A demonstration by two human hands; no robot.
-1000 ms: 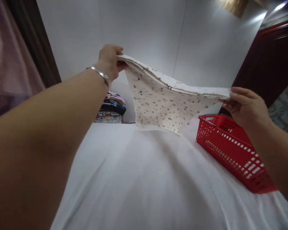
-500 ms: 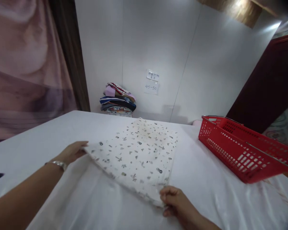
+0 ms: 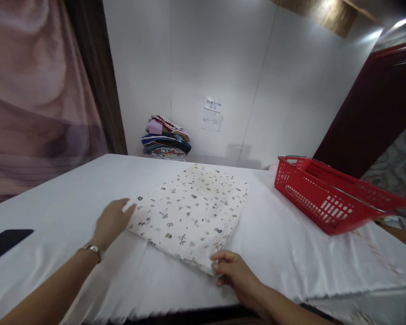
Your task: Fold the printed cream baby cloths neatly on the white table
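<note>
A white cloth (image 3: 189, 212) printed with small leaf and animal-like shapes lies spread on the white-covered table. At its near left corner is my left hand (image 3: 113, 221), a bracelet on the wrist, with thumb and fingers apart beside the cloth's edge. My right hand (image 3: 235, 273) pinches the near right corner between thumb and fingers. The near edge of the cloth runs between the two hands, and its far end lies toward the wall.
A red plastic basket (image 3: 325, 194) stands on the right of the table. Folded fabrics (image 3: 165, 139) are stacked by the wall, left of paper signs (image 3: 211, 121). A dark flat object (image 3: 8, 241) lies at the left edge.
My left hand has let go of the near left corner, and its fingers have spread. My right hand has moved slightly left and up with its corner. The cloth's near edge lies lower on the table.
</note>
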